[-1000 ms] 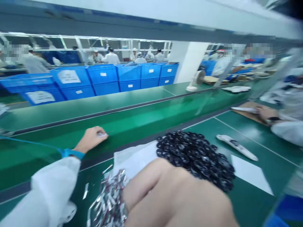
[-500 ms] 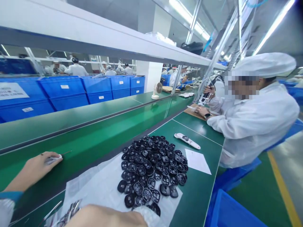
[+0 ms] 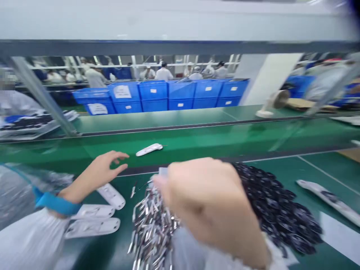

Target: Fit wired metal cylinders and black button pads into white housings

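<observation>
two bare hands are in view, the left hand (image 3: 98,172) and the right hand (image 3: 208,210). one blue wrist strap (image 3: 54,203) circles the left wrist, just above a loose white sleeve (image 3: 30,240). the left hand's fingers (image 3: 119,155) are spread apart and lightly curled, gripping nothing, over the edge of the green conveyor belt (image 3: 197,138). one white plastic device body (image 3: 149,149), smooth and elongated, lies on the belt just right of those fingertips, without touching them. three white plastic shells (image 3: 92,212), long and rounded, lie on the green bench top (image 3: 323,168) just below the left wrist. the right hand is blurred and close to the camera, its fingers (image 3: 165,176) bunched together above a heap of thin, shiny silver metal strips (image 3: 152,232). a small pale piece shows at those fingertips, but the blur hides whether they are clamped on it. a heap of black moulded parts (image 3: 275,206) lies just right of the strips, partly behind the hand, too many and too blurred to count. further right lie one long white device (image 3: 329,202) and one sheet of white paper (image 3: 340,236). beyond the belt stand two-high stacks of blue plastic crates (image 3: 180,95), one white desk fan (image 3: 272,103) and co-workers in white (image 3: 164,74).
</observation>
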`<state>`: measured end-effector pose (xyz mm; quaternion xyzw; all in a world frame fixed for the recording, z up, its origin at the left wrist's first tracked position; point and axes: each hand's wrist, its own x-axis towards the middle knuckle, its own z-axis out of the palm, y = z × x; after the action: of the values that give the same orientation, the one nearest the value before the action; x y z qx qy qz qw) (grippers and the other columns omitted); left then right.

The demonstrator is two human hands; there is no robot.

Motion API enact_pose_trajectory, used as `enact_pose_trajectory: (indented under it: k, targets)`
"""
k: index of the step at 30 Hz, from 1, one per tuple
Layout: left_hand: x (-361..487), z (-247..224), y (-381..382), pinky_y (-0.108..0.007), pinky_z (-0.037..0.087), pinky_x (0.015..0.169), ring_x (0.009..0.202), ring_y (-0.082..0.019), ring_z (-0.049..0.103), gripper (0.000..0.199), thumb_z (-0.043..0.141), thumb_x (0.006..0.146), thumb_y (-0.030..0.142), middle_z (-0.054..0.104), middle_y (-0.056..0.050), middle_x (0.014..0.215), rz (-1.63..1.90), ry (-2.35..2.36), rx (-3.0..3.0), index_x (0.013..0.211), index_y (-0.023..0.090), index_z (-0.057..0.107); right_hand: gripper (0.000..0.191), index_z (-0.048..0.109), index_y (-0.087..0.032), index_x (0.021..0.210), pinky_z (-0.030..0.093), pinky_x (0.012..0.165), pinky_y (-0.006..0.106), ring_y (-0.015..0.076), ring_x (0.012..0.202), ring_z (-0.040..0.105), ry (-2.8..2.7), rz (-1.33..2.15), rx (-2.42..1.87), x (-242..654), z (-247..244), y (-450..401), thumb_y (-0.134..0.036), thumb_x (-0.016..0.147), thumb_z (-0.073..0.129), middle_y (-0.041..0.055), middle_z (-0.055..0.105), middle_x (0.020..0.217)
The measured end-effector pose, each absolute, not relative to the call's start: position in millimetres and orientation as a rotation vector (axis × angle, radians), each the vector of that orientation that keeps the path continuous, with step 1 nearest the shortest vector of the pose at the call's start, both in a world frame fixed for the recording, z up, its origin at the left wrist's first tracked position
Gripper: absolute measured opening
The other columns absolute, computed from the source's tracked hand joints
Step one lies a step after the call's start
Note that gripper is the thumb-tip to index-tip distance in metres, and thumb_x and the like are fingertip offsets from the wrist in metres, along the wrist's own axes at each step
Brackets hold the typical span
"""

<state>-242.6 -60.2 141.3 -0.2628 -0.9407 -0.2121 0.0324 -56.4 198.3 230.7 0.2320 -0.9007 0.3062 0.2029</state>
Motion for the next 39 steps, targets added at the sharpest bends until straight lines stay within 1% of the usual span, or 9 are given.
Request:
enact_pose_trajectory:
  k: [3, 5, 8, 13, 18, 25, 32, 36, 39]
  targets:
    - [-180.0, 128.1, -126.8, -0.034, 0.050, 0.062, 0.065, -0.027, 0.066, 0.054, 0.052, 0.086, 0.062, 0.071, -0.008, 0.081, -0.519, -3.100, -0.582, 0.111, 0.022, 0.080, 0.039, 0.035, -0.023, 0.066, 0.036, 0.057, 0.026, 0.0125, 0.055, 0.044, -2.517, 0.967, 0.537, -81.8, 216.4, 204.8, -0.019, 0.100, 0.053, -0.0035, 0.045, 0.059]
    - [-142.2, 112.1, -155.2, -0.035, 0.051, 0.063, 0.068, -0.027, 0.069, 0.059, 0.044, 0.091, 0.065, 0.071, -0.010, 0.091, -0.457, -3.224, -0.388, 0.119, 0.027, 0.078, 0.035, 0.040, -0.022, 0.070, 0.034, 0.057, 0.026, 0.0129, 0.058, 0.049, -2.738, 0.972, 0.405, -106.0, 195.9, 202.6, -0.022, 0.097, 0.062, -0.0039, 0.053, 0.063]
    - [-105.3, 89.5, -168.6, -0.038, 0.055, 0.071, 0.071, -0.025, 0.071, 0.062, 0.035, 0.094, 0.064, 0.066, -0.012, 0.117, -0.507, -3.314, -0.210, 0.133, 0.031, 0.071, 0.005, 0.063, -0.021, 0.097, 0.040, 0.068, 0.027, 0.0189, 0.083, 0.064, -3.169, 0.834, 0.344, -142.0, 153.6, 191.4, -0.017, 0.096, 0.062, 0.0033, 0.071, 0.095]
    - [-91.8, 79.9, -151.8, -0.037, 0.055, 0.066, 0.068, -0.022, 0.070, 0.061, 0.033, 0.094, 0.065, 0.059, -0.012, 0.128, -0.656, -3.282, -0.087, 0.120, 0.028, 0.074, 0.036, 0.072, -0.020, 0.119, 0.043, 0.084, 0.028, 0.0233, 0.103, 0.065, -3.372, 0.714, 0.410, -175.9, 93.0, 177.7, -0.003, 0.090, 0.061, 0.0100, 0.069, 0.113]
    - [-95.2, 79.2, -145.2, -0.034, 0.050, 0.053, 0.054, -0.018, 0.063, 0.058, 0.039, 0.089, 0.068, 0.061, -0.012, 0.128, -0.652, -3.208, 0.027, 0.103, 0.025, 0.075, 0.023, 0.075, -0.017, 0.107, 0.043, 0.081, 0.026, 0.0204, 0.096, 0.064, -3.442, 0.690, 0.357, -186.3, 73.0, 184.0, -0.006, 0.089, 0.065, 0.0110, 0.066, 0.112]
    - [-99.9, 66.6, -145.8, -0.032, 0.047, 0.050, 0.058, -0.019, 0.059, 0.037, 0.045, 0.094, 0.053, 0.059, -0.009, 0.134, -0.578, -3.139, 0.064, 0.109, 0.028, 0.067, 0.008, 0.070, -0.015, 0.097, 0.048, 0.083, 0.031, 0.0177, 0.089, 0.063, -3.452, 0.745, 0.428, -192.0, 64.5, 191.0, -0.010, 0.094, 0.065, 0.0033, 0.068, 0.096]
    - [-111.8, 61.0, -158.6, -0.047, 0.059, 0.073, 0.099, -0.039, 0.069, 0.052, 0.061, 0.077, 0.066, 0.057, -0.016, 0.122, -0.816, -2.942, 0.290, 0.104, 0.021, 0.059, 0.015, 0.068, -0.015, 0.099, 0.044, 0.080, 0.031, 0.0215, 0.092, 0.064, -3.349, 0.845, 0.374, -188.0, 80.0, 193.1, -0.010, 0.101, 0.054, 0.0107, 0.069, 0.101]
    - [-117.3, 92.6, -152.0, -0.048, 0.061, 0.069, 0.111, -0.044, 0.067, 0.054, 0.072, 0.069, 0.052, 0.062, -0.012, 0.123, -1.163, -2.731, 0.488, 0.111, 0.028, 0.048, 0.023, 0.064, -0.017, 0.101, 0.044, 0.081, 0.031, 0.0227, 0.097, 0.065, -3.215, 0.948, 0.353, -175.9, 113.2, 199.0, -0.021, 0.108, 0.043, 0.0120, 0.068, 0.111]
    - [-126.1, 129.6, -127.6, -0.046, 0.066, 0.083, 0.115, -0.038, 0.069, 0.062, 0.082, 0.067, 0.033, 0.060, -0.004, 0.132, -1.628, -2.430, 0.144, 0.116, 0.033, 0.045, 0.026, 0.060, -0.018, 0.098, 0.045, 0.075, 0.028, 0.0185, 0.084, 0.066, -3.137, 1.057, 0.401, -157.5, 145.8, 200.4, -0.022, 0.110, 0.037, 0.0066, 0.072, 0.094]
